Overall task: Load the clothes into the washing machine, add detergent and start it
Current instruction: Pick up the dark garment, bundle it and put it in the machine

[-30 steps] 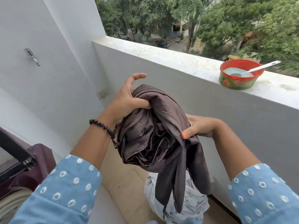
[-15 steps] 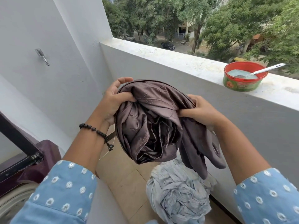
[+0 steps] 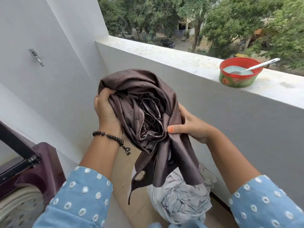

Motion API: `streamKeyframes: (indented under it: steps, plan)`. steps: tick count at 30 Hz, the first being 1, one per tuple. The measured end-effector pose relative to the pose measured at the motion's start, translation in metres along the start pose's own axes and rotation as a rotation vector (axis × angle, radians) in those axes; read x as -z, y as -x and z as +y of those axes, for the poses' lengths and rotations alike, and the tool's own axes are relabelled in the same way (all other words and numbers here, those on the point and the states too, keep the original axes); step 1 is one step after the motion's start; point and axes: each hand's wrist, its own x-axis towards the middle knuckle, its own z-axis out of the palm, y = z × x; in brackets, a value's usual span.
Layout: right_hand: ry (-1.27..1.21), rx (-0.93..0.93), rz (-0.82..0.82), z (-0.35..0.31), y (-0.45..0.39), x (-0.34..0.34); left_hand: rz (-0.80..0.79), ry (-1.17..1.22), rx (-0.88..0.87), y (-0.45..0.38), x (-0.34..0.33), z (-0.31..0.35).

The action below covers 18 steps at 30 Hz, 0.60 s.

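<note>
I hold a bunched brown satin garment at chest height with both hands. My left hand grips its left side, and my right hand pinches the right side with the thumb on the cloth. Loose ends of it hang down toward the floor. Below it a crumpled pale blue-grey garment lies on the tiled floor. The maroon washing machine sits at the lower left with its lid raised and its drum rim showing. A red tub of detergent powder with a spoon stands on the parapet.
The white balcony parapet runs across the right, with trees and a street beyond it. On my left stands a white wall with a metal hook. A narrow strip of tan floor tiles lies between the machine and the parapet.
Both hands have gathered the brown garment into a tighter bundle and shifted their grip lower on it. The hanging ends are shorter and the view has tilted slightly.
</note>
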Motion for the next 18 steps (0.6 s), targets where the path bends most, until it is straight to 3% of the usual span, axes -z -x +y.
streamKeyframes:
  steps: [2,4,8,11,14,18]
  plan:
    - [-0.032,0.012,0.11,0.001,-0.006,-0.005,0.136,-0.007,-0.01,0.004,0.005,-0.01]
    - [-0.05,0.02,0.156,0.003,-0.008,-0.006,0.159,0.006,0.027,0.005,0.016,-0.02]
    - [-0.111,0.073,0.319,0.009,-0.011,-0.004,0.011,-0.073,0.16,0.022,0.029,-0.03]
    - [-0.075,0.094,0.397,0.004,-0.01,0.008,-0.161,-0.309,0.264,0.044,0.042,-0.029]
    - [0.129,0.107,0.332,-0.011,-0.005,0.023,-0.349,-0.49,0.391,0.049,0.067,-0.011]
    - [0.504,0.147,0.11,-0.041,-0.004,0.024,-0.48,-0.961,0.142,0.052,0.051,0.035]
